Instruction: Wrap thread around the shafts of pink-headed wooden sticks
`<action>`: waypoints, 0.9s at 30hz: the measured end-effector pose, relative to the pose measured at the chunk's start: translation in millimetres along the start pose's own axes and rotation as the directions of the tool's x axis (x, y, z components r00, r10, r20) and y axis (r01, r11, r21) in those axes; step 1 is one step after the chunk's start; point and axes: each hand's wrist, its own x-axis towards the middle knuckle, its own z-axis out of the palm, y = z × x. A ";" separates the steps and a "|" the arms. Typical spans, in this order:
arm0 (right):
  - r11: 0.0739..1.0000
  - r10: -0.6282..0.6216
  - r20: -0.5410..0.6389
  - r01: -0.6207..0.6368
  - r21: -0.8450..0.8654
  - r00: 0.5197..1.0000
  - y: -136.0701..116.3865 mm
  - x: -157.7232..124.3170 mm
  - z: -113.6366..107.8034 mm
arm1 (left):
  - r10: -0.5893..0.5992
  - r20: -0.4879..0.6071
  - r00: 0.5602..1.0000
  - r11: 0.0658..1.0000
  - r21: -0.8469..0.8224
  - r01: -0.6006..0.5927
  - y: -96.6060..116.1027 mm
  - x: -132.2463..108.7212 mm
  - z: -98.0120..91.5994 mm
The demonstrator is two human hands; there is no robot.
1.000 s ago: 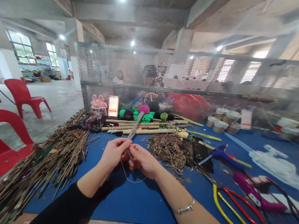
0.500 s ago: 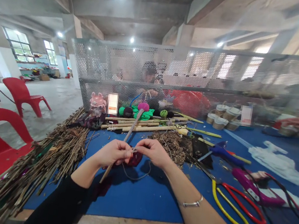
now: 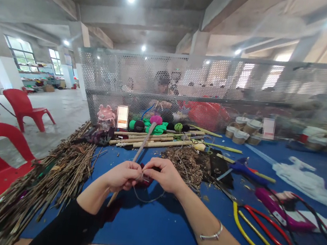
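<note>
Both my hands meet over the middle of the table. My left hand (image 3: 124,177) is closed around a thin wooden stick (image 3: 141,148), which slants from the lower left up to a magenta ball (image 3: 156,119) at its far end. Close against it, my right hand (image 3: 163,174) pinches a thin grey cord (image 3: 148,201) that loops down below the fingers. A dark red bundle (image 3: 144,183) sits under the fingertips, mostly hidden by my hands. What exactly lies between the two sets of fingertips is too small to make out.
A heap of dry twigs (image 3: 66,173) covers the left side. Brown dried plant bits (image 3: 187,159) lie beyond my right hand. Scissors with yellow and red handles (image 3: 258,231), a purple tool with cables (image 3: 271,202) and a white plastic bag (image 3: 304,180) lie right. A perforated metal screen (image 3: 112,72) stands behind.
My right hand has shifted slightly left, closer to my left hand, its fingertips now over the left fingertips. Less of the dark red bundle shows. The view has tilted a little.
</note>
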 end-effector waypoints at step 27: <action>0.835 0.256 0.130 -0.287 0.470 0.958 17.7 -0.3 -3.2 | 0.210 -0.065 0.975 0.976 -0.041 -0.213 -6.4 4.4 11.3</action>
